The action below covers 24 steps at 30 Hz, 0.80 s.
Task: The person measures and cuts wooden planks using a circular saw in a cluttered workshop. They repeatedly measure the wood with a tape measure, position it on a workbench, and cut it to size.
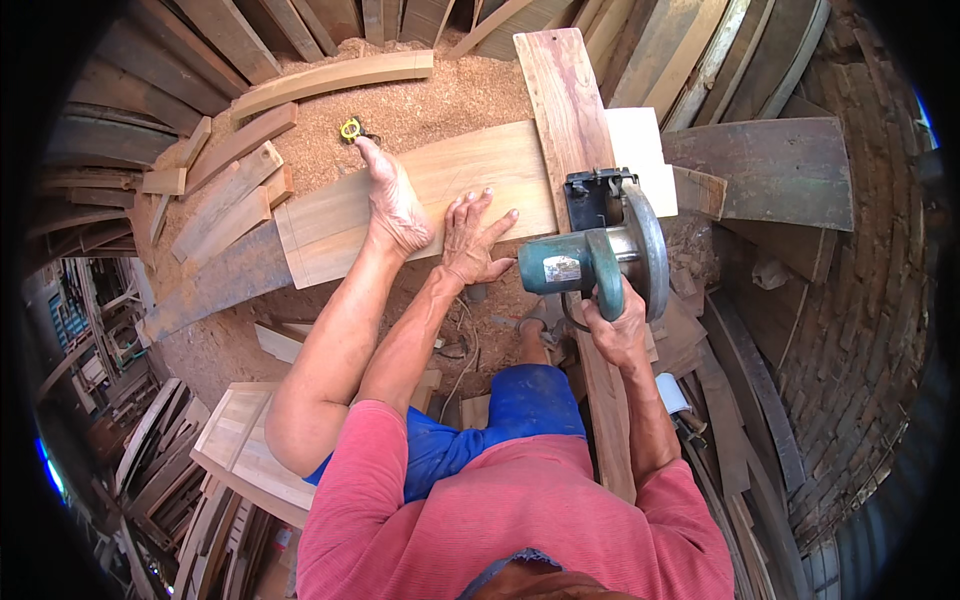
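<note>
A pale wide board (340,215) lies crosswise before me. My left hand (474,238) rests on it with fingers spread, pressing near its close edge. Beside that hand my bare left foot (400,205) also stands on the board. My right hand (617,325) is wrapped round the rear handle of a green circular saw (570,262). The saw's black base (598,200) is over the right part of the board, beside a reddish-brown plank (565,105) that lies across it. The saw's metal guard (648,250) faces right; its blade's cutting edge is hidden.
Sawdust (420,105) covers the surface beyond the board, with a yellow tape measure (350,129) on it. Offcuts (230,200) lie at left. Planks lean along the far side, and a brick wall (850,300) stands at right. A white cup-like object (671,392) is near my right forearm.
</note>
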Tool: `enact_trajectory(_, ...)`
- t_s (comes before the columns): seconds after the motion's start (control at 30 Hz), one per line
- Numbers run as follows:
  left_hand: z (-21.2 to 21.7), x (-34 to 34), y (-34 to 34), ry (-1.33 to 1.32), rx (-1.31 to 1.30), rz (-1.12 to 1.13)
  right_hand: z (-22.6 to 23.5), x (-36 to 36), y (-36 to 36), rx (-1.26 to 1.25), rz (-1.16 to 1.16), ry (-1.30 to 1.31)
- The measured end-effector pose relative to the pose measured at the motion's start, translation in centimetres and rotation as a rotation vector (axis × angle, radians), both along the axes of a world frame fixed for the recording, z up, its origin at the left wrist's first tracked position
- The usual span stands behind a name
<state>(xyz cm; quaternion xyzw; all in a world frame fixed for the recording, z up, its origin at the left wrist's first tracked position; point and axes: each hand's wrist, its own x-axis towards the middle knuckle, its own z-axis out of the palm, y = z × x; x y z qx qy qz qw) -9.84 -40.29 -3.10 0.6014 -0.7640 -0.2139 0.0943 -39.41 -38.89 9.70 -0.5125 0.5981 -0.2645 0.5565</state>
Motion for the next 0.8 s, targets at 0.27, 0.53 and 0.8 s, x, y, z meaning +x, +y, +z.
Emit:
enact_trajectory(0.27,-0.15,0.07,0.02,-0.046,0.035,-0.011,-0.28,-0.06,-0.12,-0.034,0.020,0.010)
enact_trajectory(0.53,-0.19,0.00,-0.04,-0.040,0.020,-0.012,-0.19,0.00,-0.45,-0.029,0.030,0.013)
enact_trajectory(0.8,0.19,-0.03,-0.22,-0.011,0.000,-0.018,-0.20,0.17,-0.74,-0.058,0.026,0.008)
